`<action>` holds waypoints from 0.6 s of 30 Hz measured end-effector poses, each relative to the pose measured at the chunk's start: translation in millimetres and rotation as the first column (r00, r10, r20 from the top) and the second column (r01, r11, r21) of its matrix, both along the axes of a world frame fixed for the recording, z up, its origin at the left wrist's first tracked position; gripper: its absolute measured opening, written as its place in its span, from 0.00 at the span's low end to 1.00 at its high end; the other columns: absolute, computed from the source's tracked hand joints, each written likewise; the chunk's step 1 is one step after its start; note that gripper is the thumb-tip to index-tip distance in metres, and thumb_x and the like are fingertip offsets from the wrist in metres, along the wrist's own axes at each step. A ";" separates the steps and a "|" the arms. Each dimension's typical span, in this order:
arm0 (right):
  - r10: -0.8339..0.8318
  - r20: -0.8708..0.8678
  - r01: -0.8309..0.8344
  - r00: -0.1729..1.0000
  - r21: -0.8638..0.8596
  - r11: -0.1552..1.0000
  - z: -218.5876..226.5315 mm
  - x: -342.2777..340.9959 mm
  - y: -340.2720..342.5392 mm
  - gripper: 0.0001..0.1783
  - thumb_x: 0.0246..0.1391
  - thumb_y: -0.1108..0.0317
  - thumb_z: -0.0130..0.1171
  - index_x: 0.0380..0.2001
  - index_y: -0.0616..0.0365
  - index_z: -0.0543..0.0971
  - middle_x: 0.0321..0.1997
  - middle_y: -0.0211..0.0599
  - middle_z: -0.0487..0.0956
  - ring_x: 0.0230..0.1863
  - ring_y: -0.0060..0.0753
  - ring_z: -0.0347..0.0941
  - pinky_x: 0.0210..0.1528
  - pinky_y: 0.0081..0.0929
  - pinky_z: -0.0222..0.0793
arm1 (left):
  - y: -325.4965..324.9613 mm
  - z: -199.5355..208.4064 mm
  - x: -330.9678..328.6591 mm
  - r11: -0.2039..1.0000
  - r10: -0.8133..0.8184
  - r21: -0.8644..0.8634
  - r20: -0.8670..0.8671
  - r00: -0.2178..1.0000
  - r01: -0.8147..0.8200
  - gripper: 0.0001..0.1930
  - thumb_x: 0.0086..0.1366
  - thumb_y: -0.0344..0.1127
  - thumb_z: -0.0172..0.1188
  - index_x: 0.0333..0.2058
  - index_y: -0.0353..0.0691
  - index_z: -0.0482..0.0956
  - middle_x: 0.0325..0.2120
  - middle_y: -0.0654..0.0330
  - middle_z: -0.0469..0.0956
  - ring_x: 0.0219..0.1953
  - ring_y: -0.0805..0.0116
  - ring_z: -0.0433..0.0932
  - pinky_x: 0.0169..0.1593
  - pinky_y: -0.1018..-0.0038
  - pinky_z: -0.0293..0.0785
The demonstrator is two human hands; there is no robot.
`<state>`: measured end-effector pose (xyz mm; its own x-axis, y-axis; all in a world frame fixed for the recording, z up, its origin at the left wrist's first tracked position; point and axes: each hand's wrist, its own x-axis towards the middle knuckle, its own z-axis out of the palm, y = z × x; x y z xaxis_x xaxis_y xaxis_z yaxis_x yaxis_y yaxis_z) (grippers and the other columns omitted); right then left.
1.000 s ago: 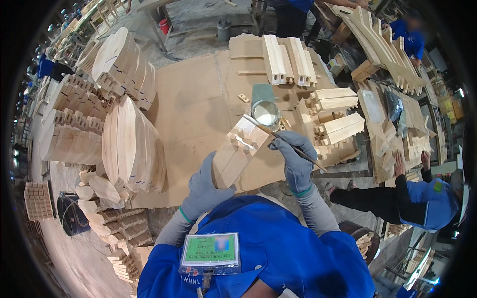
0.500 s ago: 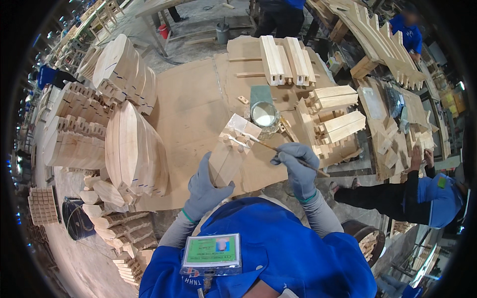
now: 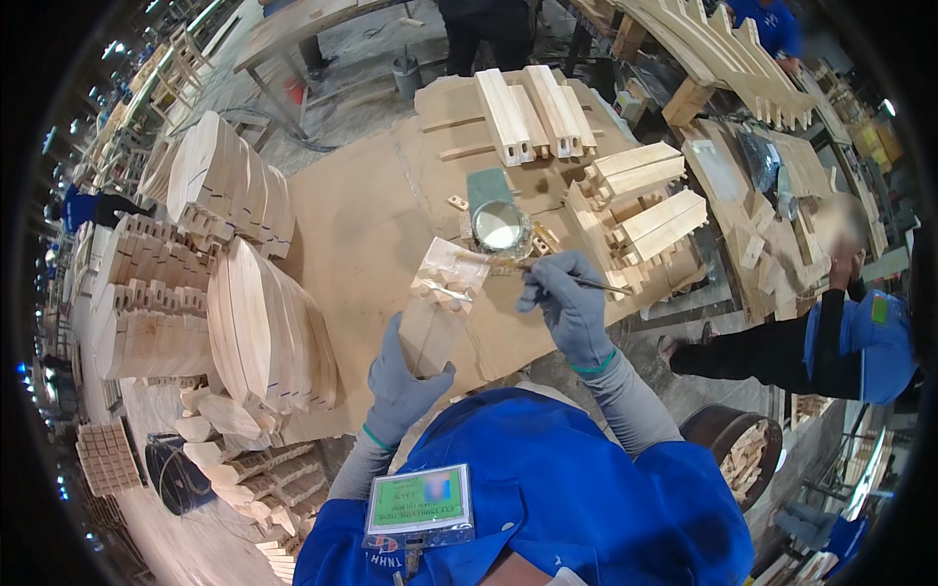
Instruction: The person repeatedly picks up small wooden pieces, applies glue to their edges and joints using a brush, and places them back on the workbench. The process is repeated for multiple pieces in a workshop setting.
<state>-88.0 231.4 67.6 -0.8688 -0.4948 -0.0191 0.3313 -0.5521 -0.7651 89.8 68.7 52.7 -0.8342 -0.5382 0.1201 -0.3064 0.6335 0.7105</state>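
Observation:
My left hand (image 3: 405, 383), in a grey glove, grips the lower end of a flat wooden piece (image 3: 430, 330). White glue is smeared across the piece's upper part, around its slots. My right hand (image 3: 572, 305), gloved too, is closed round the handle of a thin brush (image 3: 608, 287). The brush's bristle end lies close to the upper right edge of the piece; whether it touches cannot be made out. Just beyond it stands a round cup of white glue (image 3: 497, 226), with a dark green block (image 3: 485, 186) behind it. A small wooden block with holes (image 3: 457, 202) lies left of the cup.
Cardboard (image 3: 347, 220) covers the table. Stacked curved boards (image 3: 264, 327) rise at its left side. Slotted wooden bars (image 3: 503, 117) lie at the far side, and more jointed pieces (image 3: 660, 225) lie right of the cup. A person in blue (image 3: 850, 347) works at the right.
The brush has moved off the middle of the glue smear toward the piece's upper right edge, near the cup. My left hand keeps its hold on the piece. The whole view has shifted slightly.

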 end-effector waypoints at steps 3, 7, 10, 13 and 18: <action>0.020 -0.025 -0.020 0.999 -0.020 1.000 -4.7 -3.7 -1.9 0.03 0.58 0.73 0.54 0.32 0.61 0.73 0.29 0.39 0.76 0.27 0.27 0.74 0.27 0.26 0.75 | -1.1 0.4 0.2 1.000 -0.002 0.022 -0.015 1.000 0.002 0.46 0.41 0.41 0.70 0.59 0.35 0.57 0.39 0.47 0.77 0.37 0.49 0.79 0.42 0.60 0.75; 0.139 0.144 -0.122 0.980 -0.119 0.985 -13.3 -23.0 2.8 0.14 0.62 0.65 0.51 0.46 0.62 0.72 0.32 0.41 0.77 0.31 0.31 0.77 0.34 0.31 0.79 | -10.0 10.2 -0.2 0.998 -0.042 -0.038 -0.024 0.999 0.041 0.47 0.38 0.38 0.70 0.59 0.36 0.58 0.41 0.50 0.76 0.43 0.48 0.76 0.46 0.60 0.74; 0.385 0.191 -0.368 0.903 -0.119 0.922 0.4 -28.9 -6.9 0.21 0.64 0.59 0.47 0.55 0.62 0.66 0.41 0.44 0.77 0.38 0.32 0.77 0.41 0.32 0.78 | -35.8 25.7 -3.0 0.910 -0.256 -0.368 -0.131 0.958 0.192 0.44 0.36 0.35 0.69 0.57 0.40 0.62 0.44 0.53 0.74 0.50 0.52 0.71 0.55 0.56 0.66; 0.626 0.132 -0.626 0.769 -0.048 0.779 -8.4 -32.9 -25.0 0.24 0.63 0.60 0.48 0.59 0.58 0.64 0.50 0.49 0.74 0.47 0.37 0.76 0.48 0.33 0.75 | -58.4 50.5 -17.9 0.695 -0.425 -0.669 -0.088 0.901 0.263 0.37 0.39 0.31 0.66 0.54 0.44 0.68 0.48 0.58 0.72 0.56 0.56 0.65 0.63 0.48 0.54; 0.332 -0.917 -0.246 0.221 0.277 0.929 -38.7 -38.5 -51.0 0.30 0.57 0.64 0.53 0.62 0.60 0.61 0.56 0.50 0.71 0.50 0.39 0.74 0.50 0.29 0.71 | -64.9 82.8 -68.8 0.338 -0.579 -0.933 -0.101 0.809 0.126 0.28 0.46 0.26 0.62 0.50 0.49 0.74 0.52 0.66 0.70 0.61 0.59 0.59 0.66 0.44 0.46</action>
<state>-126.5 180.4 28.9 -0.0885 -0.7512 0.6541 -0.5130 -0.5285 -0.6764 21.0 3.8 135.5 -0.6737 0.3899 0.6278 0.2395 0.9188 -0.3137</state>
